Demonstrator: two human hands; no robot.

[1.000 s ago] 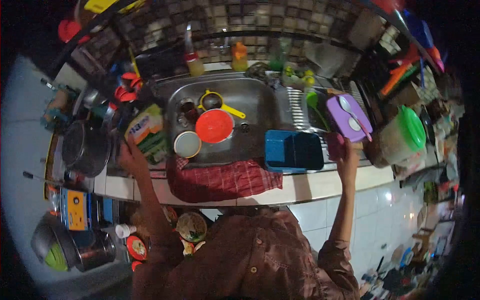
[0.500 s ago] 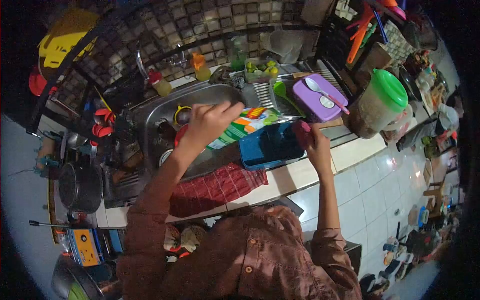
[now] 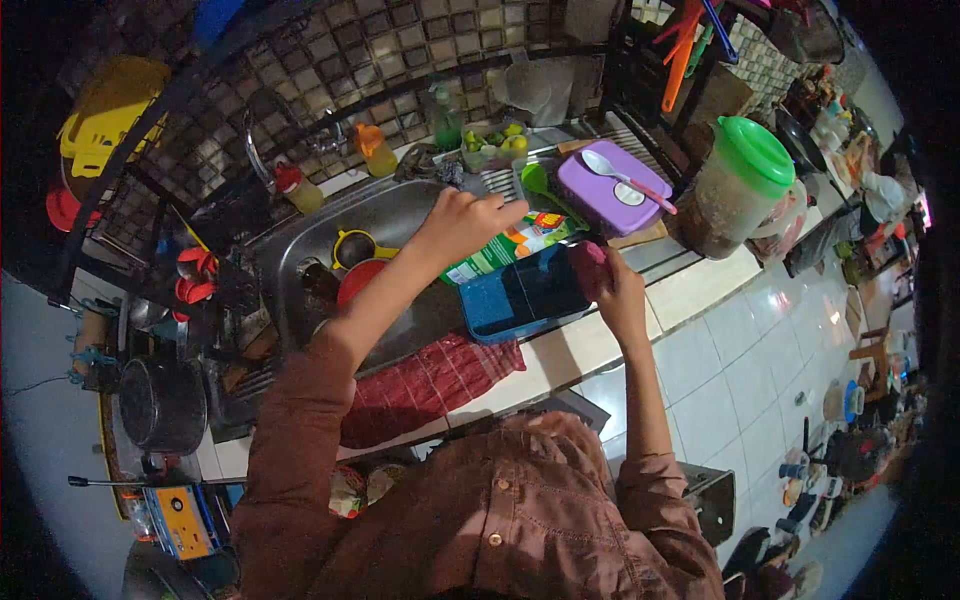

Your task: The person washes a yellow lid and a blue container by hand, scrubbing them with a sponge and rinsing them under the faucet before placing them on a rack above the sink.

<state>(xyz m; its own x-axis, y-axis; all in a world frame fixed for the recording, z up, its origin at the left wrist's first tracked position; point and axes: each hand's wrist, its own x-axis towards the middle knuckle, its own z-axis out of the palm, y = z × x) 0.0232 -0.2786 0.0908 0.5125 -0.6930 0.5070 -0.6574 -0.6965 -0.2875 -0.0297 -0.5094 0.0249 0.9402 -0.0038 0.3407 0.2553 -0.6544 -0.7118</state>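
Note:
My left hand is closed, its fingers bunched and pointing right above a green packet with an orange and yellow print. Whatever sits between those fingertips, if anything, is hidden. My right hand grips a small pink object whose kind I cannot make out, at the right end of a blue rectangular container. That container has a divider inside and rests on the sink's front edge, with the packet lying along its far side. A red checked cloth lies below it on the counter edge.
The metal sink holds a yellow-rimmed strainer and a red bowl. Behind the container are a purple lidded box with a spoon on it, a green ladle and a green-lidded jug. A dark pot stands left.
My left hand has moved right and slightly away from me over the packet. My right hand keeps the pink object at the container's end. The whole view has shifted a little.

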